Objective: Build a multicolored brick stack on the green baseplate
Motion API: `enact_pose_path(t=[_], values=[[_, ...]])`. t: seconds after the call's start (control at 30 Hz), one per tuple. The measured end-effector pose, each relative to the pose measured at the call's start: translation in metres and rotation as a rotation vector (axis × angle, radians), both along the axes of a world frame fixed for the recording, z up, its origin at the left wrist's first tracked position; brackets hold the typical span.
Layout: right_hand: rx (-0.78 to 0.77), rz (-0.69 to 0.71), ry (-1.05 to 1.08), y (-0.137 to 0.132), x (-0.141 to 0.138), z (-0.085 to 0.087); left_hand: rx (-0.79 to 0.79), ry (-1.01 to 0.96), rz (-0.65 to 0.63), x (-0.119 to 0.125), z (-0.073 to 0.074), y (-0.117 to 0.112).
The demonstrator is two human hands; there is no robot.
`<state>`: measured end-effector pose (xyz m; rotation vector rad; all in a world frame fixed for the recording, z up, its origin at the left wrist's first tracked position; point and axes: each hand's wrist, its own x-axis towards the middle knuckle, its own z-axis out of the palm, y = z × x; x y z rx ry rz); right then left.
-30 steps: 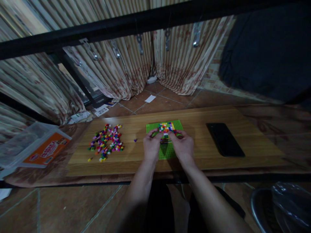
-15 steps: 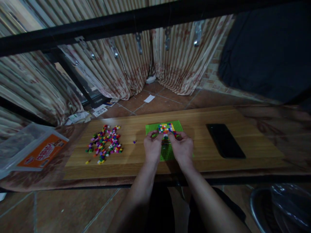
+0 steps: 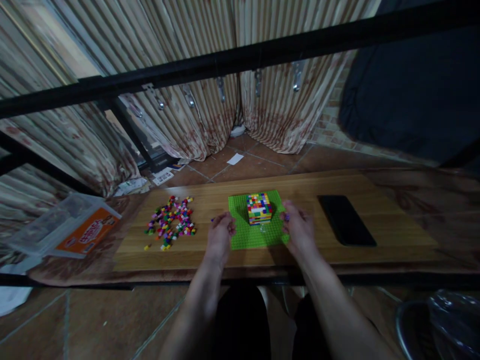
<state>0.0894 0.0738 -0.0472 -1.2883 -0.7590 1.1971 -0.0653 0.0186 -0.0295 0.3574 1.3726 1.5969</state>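
Observation:
A multicoloured block of small toy bricks (image 3: 259, 208) stands on a green studded baseplate (image 3: 245, 241), apart from both hands. My left hand (image 3: 220, 234) is at the baseplate's left edge with its fingers curled in; what they hold, if anything, is hidden. Beside the right edge, my right hand (image 3: 300, 227) pinches a small purple brick (image 3: 287, 217) between thumb and fingers. A small clear, shiny piece (image 3: 262, 228) lies on the baseplate just in front of the block. Partly behind my left hand, another small purple brick (image 3: 212, 220) lies on the wooden board.
Loose coloured bricks (image 3: 172, 220) are scattered on the left of the wooden board (image 3: 210, 197). A dark flat tablet-like object (image 3: 347, 220) lies on the right. A clear plastic tub (image 3: 80, 225) with an orange label sits further left. A black rail (image 3: 240, 60) crosses beyond the board.
My hands have come off the brick block and moved apart, left hand to the left and right hand to the right. The block's front is now uncovered. The view has shifted slightly.

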Motion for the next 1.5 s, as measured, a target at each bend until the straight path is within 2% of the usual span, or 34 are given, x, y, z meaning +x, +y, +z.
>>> enact_pose_path(t=[0.1, 0.17, 0.37, 0.5, 0.77, 0.9, 1.0, 1.17, 1.33, 1.5], values=[[-0.109, -0.021, 0.213, 0.000, 0.007, 0.003, 0.011, -0.063, -0.041, -0.005, 0.001, -0.013], [-0.076, -0.003, 0.266, 0.000, 0.007, 0.001, 0.042, -0.033, -0.083, -0.002, 0.002, -0.016], [-0.013, 0.045, 0.287, 0.000, 0.006, -0.003, 0.173, 0.278, -0.180, 0.011, 0.004, -0.012], [-0.023, 0.052, 0.313, 0.002, 0.009, 0.001, 0.176, 0.427, -0.205, 0.012, 0.001, -0.011], [-0.026, 0.054, 0.358, 0.002, 0.009, 0.007, 0.182, 0.760, -0.192, 0.006, -0.009, -0.008], [-0.015, 0.073, 0.361, 0.003, 0.008, 0.005, 0.190, 0.867, -0.089, 0.010, -0.017, -0.002], [-0.014, 0.080, 0.363, 0.003, 0.007, 0.005, 0.199, 0.837, 0.050, 0.019, -0.023, 0.005], [-0.017, 0.074, 0.348, 0.002, 0.008, 0.005, 0.234, 0.568, 0.230, 0.039, -0.025, 0.018], [-0.030, 0.094, 0.346, 0.002, 0.009, 0.006, 0.223, 0.419, 0.304, 0.057, -0.028, 0.026], [-0.021, 0.103, 0.349, 0.001, 0.010, 0.006, 0.174, 0.466, 0.304, 0.060, -0.032, 0.026]])
